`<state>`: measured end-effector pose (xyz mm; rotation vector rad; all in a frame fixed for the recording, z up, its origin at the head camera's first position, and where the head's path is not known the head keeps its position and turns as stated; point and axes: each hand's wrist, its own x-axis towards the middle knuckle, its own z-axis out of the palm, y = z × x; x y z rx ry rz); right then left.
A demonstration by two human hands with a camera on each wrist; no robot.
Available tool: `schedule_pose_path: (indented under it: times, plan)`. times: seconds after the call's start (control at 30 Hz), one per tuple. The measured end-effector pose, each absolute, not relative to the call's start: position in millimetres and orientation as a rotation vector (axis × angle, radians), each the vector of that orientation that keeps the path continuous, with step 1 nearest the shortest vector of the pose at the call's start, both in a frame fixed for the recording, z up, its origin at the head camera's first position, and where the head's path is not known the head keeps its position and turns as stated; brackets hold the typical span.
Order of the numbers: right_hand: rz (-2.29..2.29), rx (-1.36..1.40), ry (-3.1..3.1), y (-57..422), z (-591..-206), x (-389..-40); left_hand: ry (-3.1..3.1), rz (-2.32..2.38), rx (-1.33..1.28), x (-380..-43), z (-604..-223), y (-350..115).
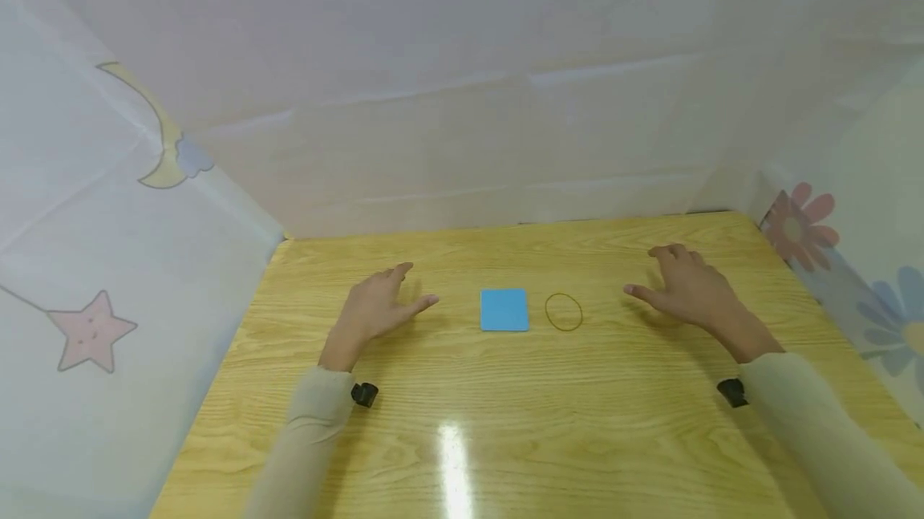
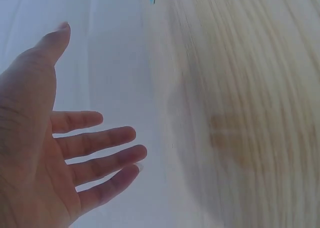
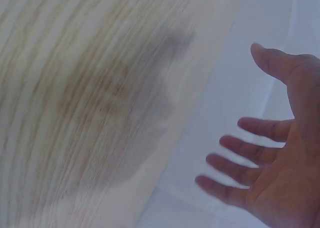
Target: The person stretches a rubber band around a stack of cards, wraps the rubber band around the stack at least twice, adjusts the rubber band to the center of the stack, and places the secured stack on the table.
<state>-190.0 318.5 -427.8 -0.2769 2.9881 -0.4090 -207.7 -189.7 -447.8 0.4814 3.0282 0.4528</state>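
We look down on a wooden table (image 1: 404, 423) where a blue square (image 1: 504, 310) lies flat near the centre of the frame, and a thin yellow band (image 1: 565, 330) rests just to its right, the two apart. The band sits as a loose, slightly oval loop with nothing inside it; we judge it keeps that shape because nothing stretches it. The square's edges run nearly in line with the table's far edge, so we take it to be set down with some care. The left hand (image 1: 377, 306), left of centre, holds nothing: its fingers are spread wide and its thumb points toward the square. The right hand (image 1: 686, 288), right of centre, mirrors it, wide and holding nothing, with its thumb toward the band. Both wrist views show the fingers straight and parted, and the shadows on the wood suggest to us that the hands are held above the surface rather than resting on it. Held on either side like this, we think, they leave square and band fully in sight between them. Pale sleeves (image 1: 816, 415) reach in from the lower corners, and a pale sheet (image 1: 462, 126) hangs across the top, probably to screen off what lies beyond.
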Motion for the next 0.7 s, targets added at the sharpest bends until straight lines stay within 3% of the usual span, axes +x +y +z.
schedule_pose_path:
  times: [0.7]
  plan:
    - [-0.839,-0.336,2.947,300,-433,-195,2.802,0.915,0.643,-207,-452,-146]
